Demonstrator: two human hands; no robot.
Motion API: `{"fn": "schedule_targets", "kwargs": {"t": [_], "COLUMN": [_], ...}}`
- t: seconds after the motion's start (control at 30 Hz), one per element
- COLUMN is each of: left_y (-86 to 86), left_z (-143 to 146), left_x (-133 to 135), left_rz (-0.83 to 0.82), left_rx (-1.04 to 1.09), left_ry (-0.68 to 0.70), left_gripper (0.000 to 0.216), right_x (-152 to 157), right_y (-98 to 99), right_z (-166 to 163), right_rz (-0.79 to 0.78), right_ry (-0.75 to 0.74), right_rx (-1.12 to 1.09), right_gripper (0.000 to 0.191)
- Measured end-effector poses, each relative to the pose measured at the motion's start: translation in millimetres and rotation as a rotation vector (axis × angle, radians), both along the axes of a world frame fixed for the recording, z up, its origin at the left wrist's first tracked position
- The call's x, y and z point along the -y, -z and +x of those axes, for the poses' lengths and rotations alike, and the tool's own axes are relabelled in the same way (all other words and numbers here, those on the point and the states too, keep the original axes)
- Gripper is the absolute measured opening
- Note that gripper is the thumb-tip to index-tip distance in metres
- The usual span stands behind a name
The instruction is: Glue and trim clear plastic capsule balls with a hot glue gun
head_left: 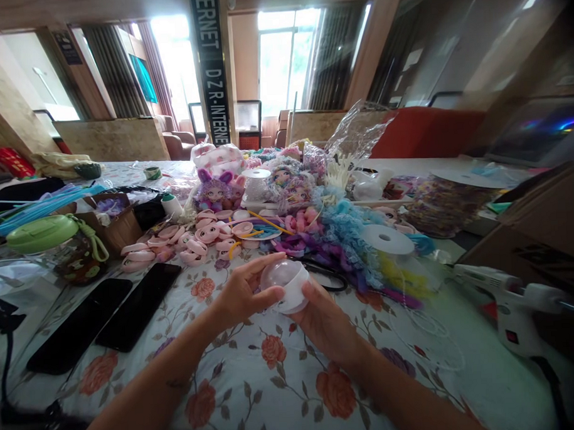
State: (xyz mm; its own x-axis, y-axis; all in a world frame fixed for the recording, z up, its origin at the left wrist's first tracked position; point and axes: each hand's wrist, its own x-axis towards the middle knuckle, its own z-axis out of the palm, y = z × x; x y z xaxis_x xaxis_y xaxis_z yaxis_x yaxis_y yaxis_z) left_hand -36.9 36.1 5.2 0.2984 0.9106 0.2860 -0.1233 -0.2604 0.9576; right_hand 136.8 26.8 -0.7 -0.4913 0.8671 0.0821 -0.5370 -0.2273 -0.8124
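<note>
Both my hands grip a translucent whitish plastic ball (pixel 284 283) with a white band on its right side, just above the flowered tablecloth. My left hand (pixel 245 288) wraps its left side, thumb across the front and fingers over the top. On the right, my right hand (pixel 321 308) pinches the band, its thumb in front and the other fingers partly hidden beneath. Behind the ball lie black-handled scissors (pixel 334 281), partly covered by my right hand. Pale pink plastic pieces with printed eyes (pixel 207 233) are heaped beyond my left hand.
Two black phones (pixel 139 308) lie left, near a green-lidded jar (pixel 76 247). Blue fluffy yarn (pixel 346 228) and a white spool (pixel 386 240) stand behind right. A white glue gun (pixel 511 301) is at far right, beside a cardboard box (pixel 542 231). Furry dolls (pixel 215 191) sit at the back.
</note>
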Motion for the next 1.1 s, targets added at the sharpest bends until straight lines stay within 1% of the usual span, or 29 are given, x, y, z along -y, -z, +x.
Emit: {"fn": "schedule_targets", "kwargs": {"t": [0.2,0.4,0.5,0.57,0.63,0.77,0.9,1.0,1.1], "left_y": [-0.8,2.0,2.0,1.1,0.2,-1.5,-5.5,-7.4,-6.9], "left_z": [-4.2,-4.7,-0.4,2.8,4.0,-1.0,-7.3,-9.5,-12.7], "left_x": [-1.7,-5.4,-3.7,-1.9,-1.0,-2.7,-3.9,-4.0,-5.2], "left_rz": [-0.014,-0.043,-0.050,-0.048,-0.076,-0.155,-0.151,-0.132,-0.114], "left_rx": [0.015,0.109,0.114,0.104,0.098,0.130,0.136,0.142,0.140], "left_ry": [0.047,0.122,0.082,0.026,0.014,0.109,0.187,0.203,0.207], "left_gripper": [0.063,0.062,0.058,0.059,0.062,0.064,0.067,0.069,0.067], "right_x": [-3.6,-6.3,-6.5,-5.7,-4.7,-4.7,-6.7,-8.4,-10.3], "right_y": [7.7,8.0,5.8,4.4,3.5,1.5,-1.0,-0.8,0.3], "right_z": [2.4,1.9,-0.5,-1.7,-1.9,0.9,3.7,5.6,8.8], "right_rz": [-0.038,-0.067,-0.026,0.012,0.036,0.060,0.091,0.091,0.079], "right_ry": [-0.042,-0.047,-0.002,0.035,0.065,0.082,0.034,-0.005,-0.039], "right_rx": [-0.080,-0.115,-0.067,-0.029,0.001,0.036,-0.004,-0.040,-0.053], "right_gripper": [0.050,0.047,0.045,0.048,0.052,0.054,0.053,0.051,0.052]}}
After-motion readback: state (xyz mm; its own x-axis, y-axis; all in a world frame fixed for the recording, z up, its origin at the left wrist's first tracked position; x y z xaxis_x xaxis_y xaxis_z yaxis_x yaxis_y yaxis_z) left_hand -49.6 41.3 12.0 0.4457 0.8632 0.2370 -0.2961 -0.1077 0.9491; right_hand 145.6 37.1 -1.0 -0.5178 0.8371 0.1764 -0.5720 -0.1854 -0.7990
